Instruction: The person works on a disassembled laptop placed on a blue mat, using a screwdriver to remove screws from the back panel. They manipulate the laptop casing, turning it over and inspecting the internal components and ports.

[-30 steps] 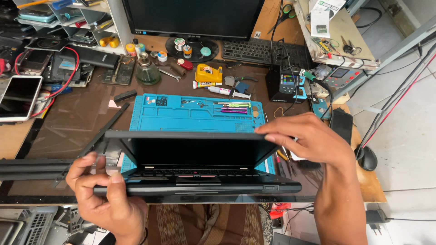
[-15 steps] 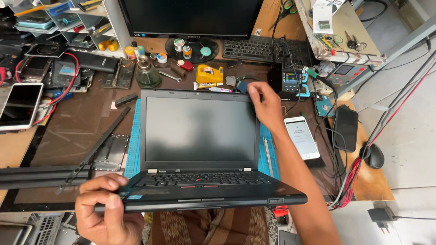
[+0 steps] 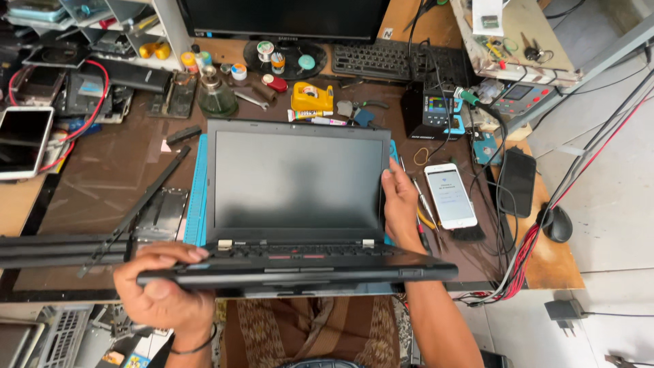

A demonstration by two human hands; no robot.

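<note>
A black laptop [image 3: 296,204] is open and held over the near edge of the table [image 3: 116,170], its dark screen standing up and facing the camera, its keyboard half tipped toward the person. The left hand [image 3: 163,289] is clamped on the front left corner of the laptop's base, fingers curled over the top edge and thumb underneath. The right hand [image 3: 400,204] grips the right edge of the screen, thumb on the bezel, fingers out of sight behind the lid. The two hands are well apart, one at each side of the machine.

Under and behind the laptop lies a blue mat [image 3: 197,191], showing at the left and right of the screen. Just right of the right hand a white phone [image 3: 450,195] lies face up with its screen lit, and beside that a black phone [image 3: 517,182] lies dark. A few thin tools [image 3: 426,218] lie between the right hand and the white phone. To the left of the mat a black strip [image 3: 136,208] lies slantwise next to a flat metal plate [image 3: 158,215]. Farther back stand a yellow tape measure [image 3: 312,97], a glass bottle [image 3: 216,95], a black keyboard [image 3: 398,63] and the foot of a monitor [image 3: 286,15]
</note>
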